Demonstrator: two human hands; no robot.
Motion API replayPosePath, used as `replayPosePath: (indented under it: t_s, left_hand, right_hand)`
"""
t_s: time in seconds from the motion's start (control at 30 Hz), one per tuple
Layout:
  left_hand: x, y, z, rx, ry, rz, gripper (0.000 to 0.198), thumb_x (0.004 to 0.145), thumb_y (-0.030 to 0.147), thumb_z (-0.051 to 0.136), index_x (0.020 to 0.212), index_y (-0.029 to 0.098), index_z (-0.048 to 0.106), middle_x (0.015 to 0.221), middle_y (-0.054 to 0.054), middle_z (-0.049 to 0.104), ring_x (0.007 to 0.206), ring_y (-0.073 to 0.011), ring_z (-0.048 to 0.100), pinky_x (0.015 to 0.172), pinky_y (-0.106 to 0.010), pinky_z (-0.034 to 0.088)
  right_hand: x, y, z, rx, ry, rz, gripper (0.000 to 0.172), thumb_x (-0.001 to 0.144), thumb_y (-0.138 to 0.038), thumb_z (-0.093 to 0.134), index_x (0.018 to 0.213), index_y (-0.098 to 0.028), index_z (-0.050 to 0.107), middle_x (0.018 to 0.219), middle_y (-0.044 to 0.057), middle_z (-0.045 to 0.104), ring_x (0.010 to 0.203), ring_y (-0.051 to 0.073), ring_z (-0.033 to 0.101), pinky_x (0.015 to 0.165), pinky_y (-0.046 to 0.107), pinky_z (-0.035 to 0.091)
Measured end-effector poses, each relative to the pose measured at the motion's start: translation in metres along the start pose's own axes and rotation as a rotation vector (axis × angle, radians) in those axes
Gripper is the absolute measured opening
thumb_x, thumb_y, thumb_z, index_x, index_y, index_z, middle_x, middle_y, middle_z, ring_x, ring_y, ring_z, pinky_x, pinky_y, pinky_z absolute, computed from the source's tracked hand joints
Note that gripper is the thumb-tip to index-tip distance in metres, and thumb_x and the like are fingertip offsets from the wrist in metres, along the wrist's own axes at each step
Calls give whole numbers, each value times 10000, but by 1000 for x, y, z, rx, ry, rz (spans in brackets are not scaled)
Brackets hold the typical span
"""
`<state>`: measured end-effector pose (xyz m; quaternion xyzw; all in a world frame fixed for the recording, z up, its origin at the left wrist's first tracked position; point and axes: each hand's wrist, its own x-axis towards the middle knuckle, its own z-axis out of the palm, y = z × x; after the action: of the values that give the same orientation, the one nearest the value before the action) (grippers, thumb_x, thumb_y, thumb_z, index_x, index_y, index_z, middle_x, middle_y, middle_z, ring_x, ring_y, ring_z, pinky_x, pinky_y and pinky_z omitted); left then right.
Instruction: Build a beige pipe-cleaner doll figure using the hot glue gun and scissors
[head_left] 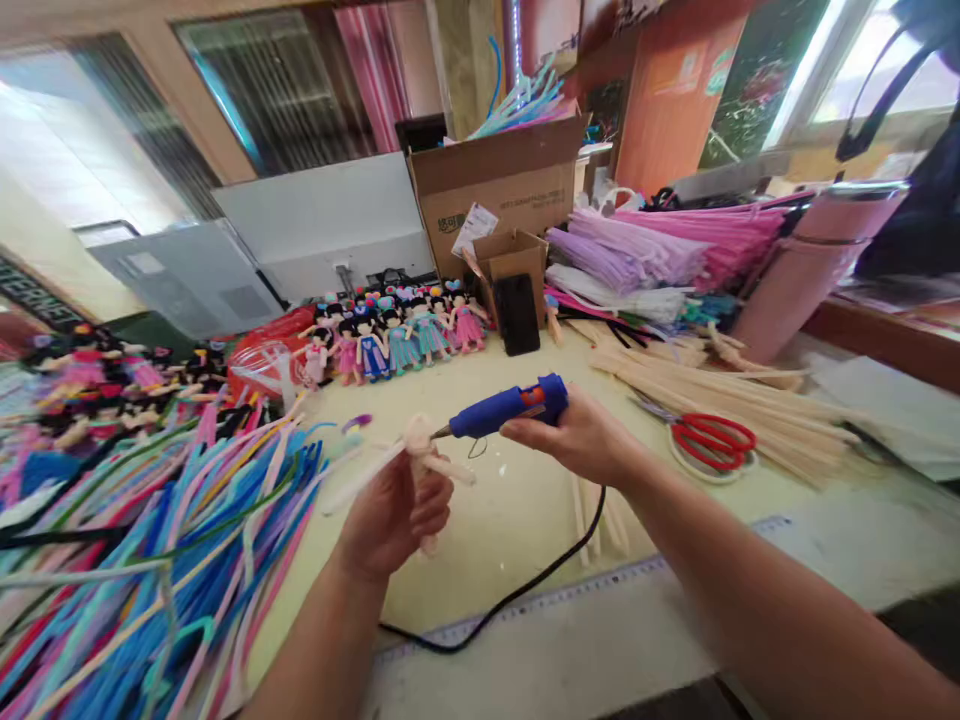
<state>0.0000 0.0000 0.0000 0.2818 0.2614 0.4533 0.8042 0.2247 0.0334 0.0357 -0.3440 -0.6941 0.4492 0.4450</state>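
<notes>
In the middle of the view, my right hand (589, 440) is wrapped round a blue hot glue gun (499, 410), its nozzle pointing left. My left hand (401, 510) is closed on a small cream doll figure (418, 440) made of pipe cleaners, with limbs sticking out sideways. A white pipe cleaner (364, 480) reaches from the figure to the lower left. The nozzle tip is at the figure's upper part; whether it touches cannot be made out. From the glue gun's side a black cord (517, 603) curves down across the table.
Several finished dolls (397, 340) stand at the back. Colourful pipe cleaners (172, 560) pile up on the left. Red-handled scissors (712, 440) and cream pipe cleaners (720, 395) lie right. A ruler (622, 577) runs along the front; a phone (517, 315) leans on a box. A pink flask (817, 270) stands right.
</notes>
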Motion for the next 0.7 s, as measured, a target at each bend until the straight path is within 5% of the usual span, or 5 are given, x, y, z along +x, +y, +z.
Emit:
replayPosePath:
  t_s: [0.7]
  left_hand:
    - [6, -4, 4, 115, 32, 65, 304, 868, 376, 627, 708, 120, 653, 533, 18, 474, 434, -65, 393, 409, -165, 349]
  right_hand:
    - [-6, 3, 9, -91, 7, 17, 301, 733, -415, 701, 601, -200, 537, 569, -46, 418, 541, 97, 337, 490, 246, 282]
